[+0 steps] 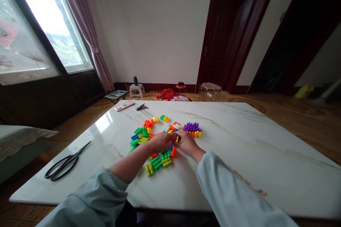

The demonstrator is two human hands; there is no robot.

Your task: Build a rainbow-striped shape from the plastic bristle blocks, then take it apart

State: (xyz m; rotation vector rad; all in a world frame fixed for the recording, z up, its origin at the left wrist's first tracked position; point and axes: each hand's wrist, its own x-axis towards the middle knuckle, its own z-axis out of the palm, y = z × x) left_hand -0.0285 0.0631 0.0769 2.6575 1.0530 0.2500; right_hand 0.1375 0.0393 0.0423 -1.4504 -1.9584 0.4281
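Note:
Near the middle of the table, my left hand (163,141) and my right hand (187,144) meet with fingers curled in, pinching small plastic building blocks between them. A bit of yellow block (179,138) shows at the fingertips; the rest is hidden by my fingers. Around my hands lie loose building blocks in several colours: green blocks (156,163) below my left wrist, an orange block (173,151) under my hands, and white blocks (166,127) just beyond. To the right of my fingers sits a cluster of joined purple blocks (192,127), with yellow blocks (197,134) along its near side.
Black-handled scissors (66,163) lie on the left of the white marble-patterned table (255,156). At its far left edge are a pink phone (124,105) and small dark pliers or clippers (142,107). Stools, including a white stool (136,90), stand on the floor beyond.

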